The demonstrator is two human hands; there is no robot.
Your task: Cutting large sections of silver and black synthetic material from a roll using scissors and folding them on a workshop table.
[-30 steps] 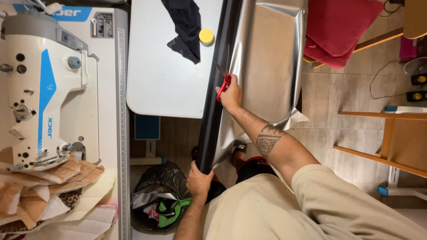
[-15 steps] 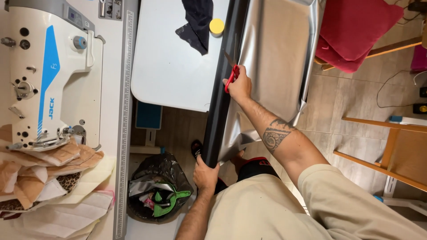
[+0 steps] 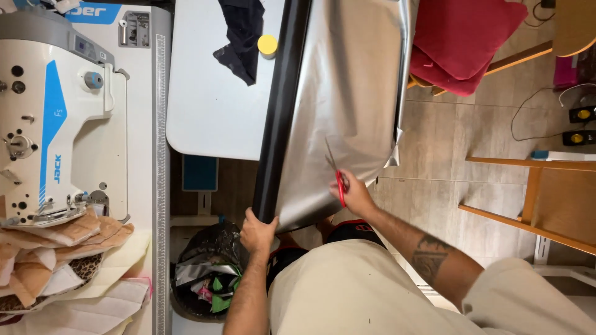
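Head view, looking straight down. One black roll [image 3: 280, 111] of sheeting lies across the near corner of the pale bench [image 3: 211, 118], long axis running away from the person, near end overhanging the bench edge toward the body. One silver sheet [image 3: 354, 93] is drawn off the roll to the person's right, hanging past the bench side above the tiled floor [image 3: 447, 142].

Left hand [image 3: 257, 231]: closed around the near end of the roll, fingers wrapped over it. Right hand [image 3: 359, 193]: closed through the red handles of one pair of scissors [image 3: 336, 174]; blades point away from the body, roughly parallel to the roll, tips lying on the silver sheet a little in from its near hem. Whether the blades are parted cannot be told at this size.

Key relation: the sheet extends ahead of the right hand, along the line of the blades; the roll lies just to the left of that line, under the left hand. Right hand is the nearer one to the free sheet, left hand the nearer one to the roll.

Counts, other things: one yellow disc [image 3: 267, 44] and one dark cloth [image 3: 241, 34] on the far part of the bench; one white sewing machine [image 3: 56, 111] on the left; one black waste bag [image 3: 208, 270] below; two red cushions [image 3: 465, 43], stacked, far right.
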